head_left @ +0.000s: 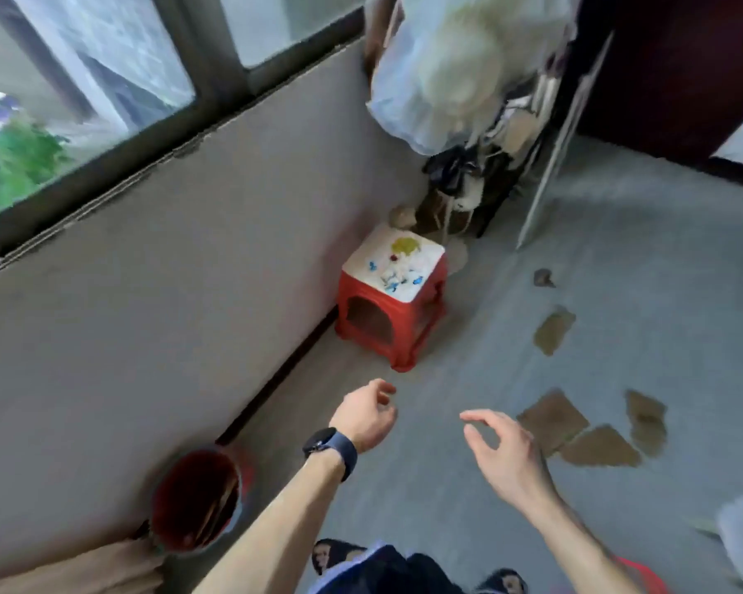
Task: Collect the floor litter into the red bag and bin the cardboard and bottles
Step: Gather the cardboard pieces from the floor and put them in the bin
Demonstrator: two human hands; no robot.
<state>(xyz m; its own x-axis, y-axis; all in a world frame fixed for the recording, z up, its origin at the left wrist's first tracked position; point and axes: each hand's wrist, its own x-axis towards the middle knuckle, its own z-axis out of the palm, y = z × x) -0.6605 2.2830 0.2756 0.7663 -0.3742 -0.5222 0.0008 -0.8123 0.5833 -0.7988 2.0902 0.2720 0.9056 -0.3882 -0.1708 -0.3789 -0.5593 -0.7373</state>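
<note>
Cardboard step: my left hand [363, 415] and right hand [507, 454] are empty, fingers loose. Next I'd grab the cardboard scraps [552, 422] on the right for the red bin [181, 478].

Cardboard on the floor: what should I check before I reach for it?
1. Left hand free: ok, holds nothing.
2. Right hand free: ok, fingers relaxed, empty.
3. Cardboard reachable: ok, pieces lie flat just beyond the right hand, nothing on them.
4. Bin open: ok, no lid on it.
5. Room left in the bin: cannot tell, contents blurred.
6. Red bag at hand: cannot tell, only a red edge shows at the bottom of the frame.
</note>
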